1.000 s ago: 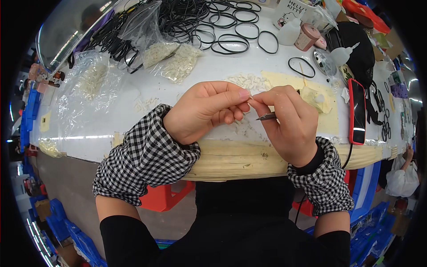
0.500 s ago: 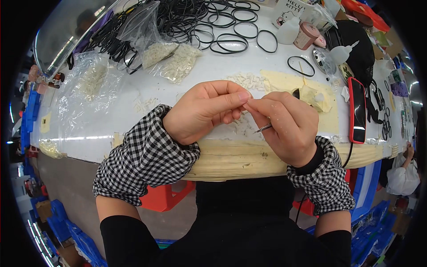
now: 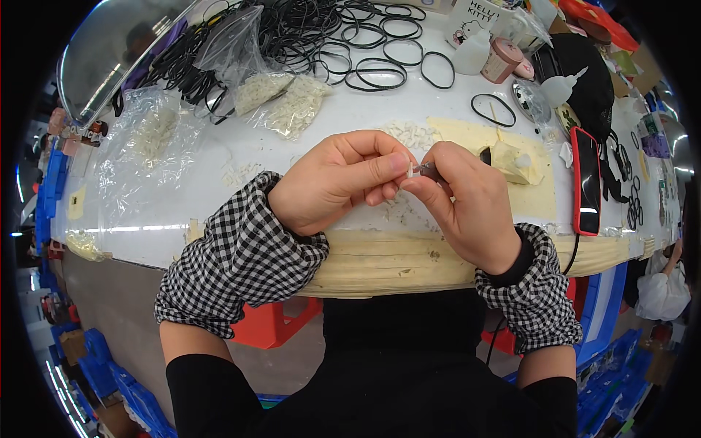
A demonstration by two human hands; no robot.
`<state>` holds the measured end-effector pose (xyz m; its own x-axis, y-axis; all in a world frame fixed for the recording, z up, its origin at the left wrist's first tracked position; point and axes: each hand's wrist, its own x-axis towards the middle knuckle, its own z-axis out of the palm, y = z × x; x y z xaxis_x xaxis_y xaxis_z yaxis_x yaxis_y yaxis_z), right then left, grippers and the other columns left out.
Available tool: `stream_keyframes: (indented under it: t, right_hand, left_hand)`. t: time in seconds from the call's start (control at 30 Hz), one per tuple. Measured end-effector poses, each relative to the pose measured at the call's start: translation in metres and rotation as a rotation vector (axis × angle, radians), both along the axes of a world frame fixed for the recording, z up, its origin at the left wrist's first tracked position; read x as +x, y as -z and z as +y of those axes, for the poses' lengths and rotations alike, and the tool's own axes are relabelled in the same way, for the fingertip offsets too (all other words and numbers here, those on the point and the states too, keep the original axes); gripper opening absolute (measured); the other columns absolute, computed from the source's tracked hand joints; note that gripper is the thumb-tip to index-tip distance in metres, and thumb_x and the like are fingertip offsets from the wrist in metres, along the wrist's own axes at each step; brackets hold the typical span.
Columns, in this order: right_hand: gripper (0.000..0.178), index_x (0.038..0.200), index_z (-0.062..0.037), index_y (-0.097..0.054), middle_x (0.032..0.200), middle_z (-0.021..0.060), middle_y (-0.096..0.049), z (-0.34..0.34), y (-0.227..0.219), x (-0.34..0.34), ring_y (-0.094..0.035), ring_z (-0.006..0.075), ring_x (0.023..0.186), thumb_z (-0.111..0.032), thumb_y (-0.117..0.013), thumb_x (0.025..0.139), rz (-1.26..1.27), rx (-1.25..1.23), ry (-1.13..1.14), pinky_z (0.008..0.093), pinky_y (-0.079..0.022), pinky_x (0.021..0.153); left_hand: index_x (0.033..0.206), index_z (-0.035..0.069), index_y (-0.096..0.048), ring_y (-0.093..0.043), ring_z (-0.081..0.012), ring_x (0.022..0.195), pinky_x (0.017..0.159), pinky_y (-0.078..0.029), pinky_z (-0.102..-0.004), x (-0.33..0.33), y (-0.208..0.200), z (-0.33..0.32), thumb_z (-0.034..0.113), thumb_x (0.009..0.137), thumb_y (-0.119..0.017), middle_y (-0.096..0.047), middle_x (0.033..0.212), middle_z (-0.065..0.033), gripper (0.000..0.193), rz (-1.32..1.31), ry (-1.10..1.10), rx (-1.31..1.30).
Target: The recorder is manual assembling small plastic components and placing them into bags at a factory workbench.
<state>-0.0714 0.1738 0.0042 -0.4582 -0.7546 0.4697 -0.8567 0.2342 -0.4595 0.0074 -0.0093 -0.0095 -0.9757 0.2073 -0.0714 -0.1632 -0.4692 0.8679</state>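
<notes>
My left hand (image 3: 339, 179) is closed, its thumb and forefinger pinching a small white piece (image 3: 412, 172). Facing it, my right hand (image 3: 475, 204) grips a thin tool with a metal tip (image 3: 426, 170). The tip meets the white piece or lies right beside it; the fingers hide most of the tool, and whether it is a blade I cannot make out. Behind the hands, many similar small white pieces (image 3: 410, 136) lie loose on the white tabletop (image 3: 350, 117). A lump of pale yellow material (image 3: 511, 164) sits on a yellow sheet (image 3: 539, 197) to the right.
Black rubber-like loops (image 3: 376, 73) are heaped at the back. Clear bags of white pieces (image 3: 296, 106) lie at the back left. A red-framed phone (image 3: 586, 182) with a cable and a squeeze bottle (image 3: 562, 87) stand right. Yellowish padding (image 3: 394, 266) covers the front edge.
My right hand has turned the tool, bringing its tip from below the fingers up to the white piece, which now shows. My left hand has barely moved.
</notes>
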Motion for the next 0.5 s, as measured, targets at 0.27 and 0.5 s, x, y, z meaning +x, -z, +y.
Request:
stream_keyframes:
  t: [0.27, 0.5]
  right_hand:
    - [0.031, 0.083, -0.005, -0.054, 0.069, 0.0077, -0.055, 0.0012, -0.0015, 0.0013, -0.056, 0.0267, 0.059, -0.033, -0.067, 0.084, 0.0, 0.017, 0.003, 0.0347, -0.044, 0.051]
    - [0.029, 0.08, -0.0068, -0.054, 0.067, 0.0065, -0.052, 0.0014, 0.0002, 0.0015, -0.055, 0.0256, 0.057, -0.033, -0.064, 0.086, 0.013, 0.019, -0.018, 0.035, -0.042, 0.049]
  left_hand:
    - [0.094, 0.003, -0.057, -0.047, -0.004, 0.066, 0.058, -0.038, -0.0164, -0.0008, 0.0013, 0.0002, 0.018, 0.097, -0.053, -0.057, 0.08, -0.0005, 0.015, 0.005, 0.007, 0.01]
    - [0.094, 0.003, -0.056, -0.048, -0.0043, 0.067, 0.058, -0.039, -0.0166, 0.0, 0.002, -0.0003, 0.017, 0.097, -0.053, -0.057, 0.081, -0.0009, 0.014, 0.017, 0.003, 0.006]
